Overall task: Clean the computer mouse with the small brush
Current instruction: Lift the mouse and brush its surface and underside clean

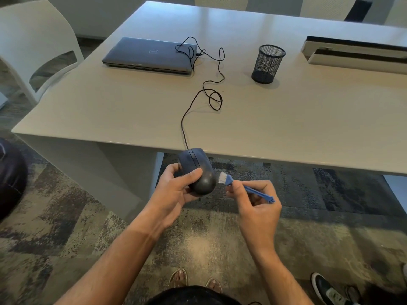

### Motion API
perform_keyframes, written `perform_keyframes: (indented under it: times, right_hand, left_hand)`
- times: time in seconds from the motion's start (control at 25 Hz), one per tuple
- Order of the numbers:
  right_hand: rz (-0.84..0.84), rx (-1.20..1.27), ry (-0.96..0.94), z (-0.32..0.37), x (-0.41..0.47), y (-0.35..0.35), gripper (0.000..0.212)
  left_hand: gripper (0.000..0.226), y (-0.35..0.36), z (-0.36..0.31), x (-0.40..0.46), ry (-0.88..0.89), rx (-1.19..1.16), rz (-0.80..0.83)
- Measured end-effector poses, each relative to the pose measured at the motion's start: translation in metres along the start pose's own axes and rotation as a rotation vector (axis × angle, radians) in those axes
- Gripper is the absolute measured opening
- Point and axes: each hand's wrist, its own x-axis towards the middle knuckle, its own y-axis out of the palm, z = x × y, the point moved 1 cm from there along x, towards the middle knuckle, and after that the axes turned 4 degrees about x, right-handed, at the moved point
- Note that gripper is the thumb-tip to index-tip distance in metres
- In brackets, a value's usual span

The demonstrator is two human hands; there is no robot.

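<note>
A black wired computer mouse (199,170) is held in the air just in front of the table's near edge, gripped from the left and below by my left hand (174,190), thumb across its top. My right hand (257,205) pinches a small blue brush (246,188) by its handle. The white bristles (222,177) touch the mouse's right side near its rear. The mouse cable (193,102) runs up over the table to a closed laptop (149,55).
The pale table (308,119) also carries a black mesh pen cup (267,63) and a white cable tray (356,53) at the far right. A white chair (33,45) stands to the left. Another person's shoe (326,289) is on the carpet at lower right.
</note>
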Motion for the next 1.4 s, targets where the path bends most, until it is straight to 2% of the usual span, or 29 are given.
perform_keyframes:
  times: [0.08,0.24,0.32,0.48,0.56,0.76,1.0,1.16,1.28,1.4]
  right_hand:
    - [0.043,0.037,0.017,0.005,0.004,-0.006,0.009]
    - [0.358,0.037,0.09,0.011,-0.003,0.005,0.007]
    - [0.346,-0.016,0.109,0.011,0.002,0.006,0.009]
    - [0.188,-0.23,0.054,0.013,0.027,-0.005,0.01]
    - [0.178,-0.221,0.027,0.017,0.033,-0.011,0.009]
    - [0.526,-0.23,0.016,0.02,0.021,-0.006,0.014]
    - [0.39,-0.309,-0.056,0.024,0.043,0.001,0.012]
    - [0.258,-0.292,0.051,0.018,0.065,-0.003,0.011]
    - [0.178,-0.153,0.169,0.017,0.083,-0.012,0.016]
    - [0.23,-0.071,0.27,0.021,0.103,-0.01,0.028]
  left_hand:
    - [0.063,-0.002,0.002,0.0,0.003,0.03,0.02]
    - [0.062,-0.002,0.006,-0.001,0.031,0.123,0.047]
    - [0.061,-0.001,0.008,-0.003,0.05,0.177,0.074]
    - [0.06,-0.005,0.009,-0.005,0.068,0.211,0.089]
    - [0.057,-0.006,0.01,-0.005,0.066,0.215,0.102]
    - [0.053,-0.004,0.014,-0.004,0.083,0.23,0.118]
    - [0.052,-0.003,0.016,-0.01,0.088,0.271,0.202]
    - [0.056,-0.005,0.021,-0.018,0.037,0.294,0.263]
    - [0.057,-0.009,0.024,-0.023,0.014,0.311,0.285]
    - [0.058,-0.011,0.025,-0.025,0.011,0.342,0.281]
